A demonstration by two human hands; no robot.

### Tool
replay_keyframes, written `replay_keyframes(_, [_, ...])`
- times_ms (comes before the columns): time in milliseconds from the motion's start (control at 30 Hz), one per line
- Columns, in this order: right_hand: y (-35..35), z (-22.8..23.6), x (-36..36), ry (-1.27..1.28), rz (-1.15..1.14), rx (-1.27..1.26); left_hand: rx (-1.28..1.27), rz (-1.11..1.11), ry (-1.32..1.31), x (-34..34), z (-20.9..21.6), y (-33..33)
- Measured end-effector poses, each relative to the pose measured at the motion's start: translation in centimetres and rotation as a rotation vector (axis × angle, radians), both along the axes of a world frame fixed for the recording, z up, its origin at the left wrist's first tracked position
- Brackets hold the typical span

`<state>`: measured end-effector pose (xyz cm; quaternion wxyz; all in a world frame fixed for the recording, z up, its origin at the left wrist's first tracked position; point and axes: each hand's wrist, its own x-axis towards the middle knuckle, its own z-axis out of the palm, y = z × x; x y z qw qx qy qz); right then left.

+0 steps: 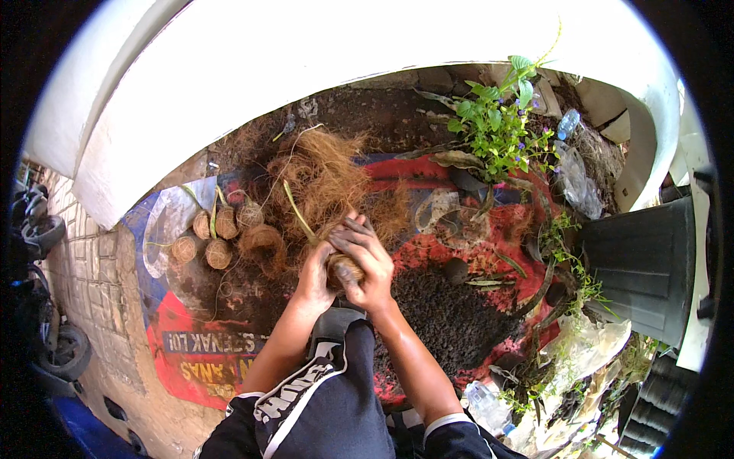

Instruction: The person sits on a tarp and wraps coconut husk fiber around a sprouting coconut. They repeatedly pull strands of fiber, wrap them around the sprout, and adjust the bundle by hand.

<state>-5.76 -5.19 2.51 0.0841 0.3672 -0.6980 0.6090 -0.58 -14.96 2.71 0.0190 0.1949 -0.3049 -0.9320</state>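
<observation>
The scene is lit by bright daylight; the white surface [367, 34] at the top is blown out, while the soil [451, 325] is left dark. Edges are bowed by the fisheye, and the corners are swallowed by black.

From the wearer's head, the ground sheet [170, 321] is viewed steeply downward in wide fisheye; the left hand [315, 269] and right hand [371, 260] are framed nearby, around the centre.
</observation>
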Motion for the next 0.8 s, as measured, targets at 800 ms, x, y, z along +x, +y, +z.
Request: replay_keyframes(800, [0.8,1.2,0.2,0.118,-0.017,0.092,0.492,0.135,0.042,0.4,-1.5,1.1])
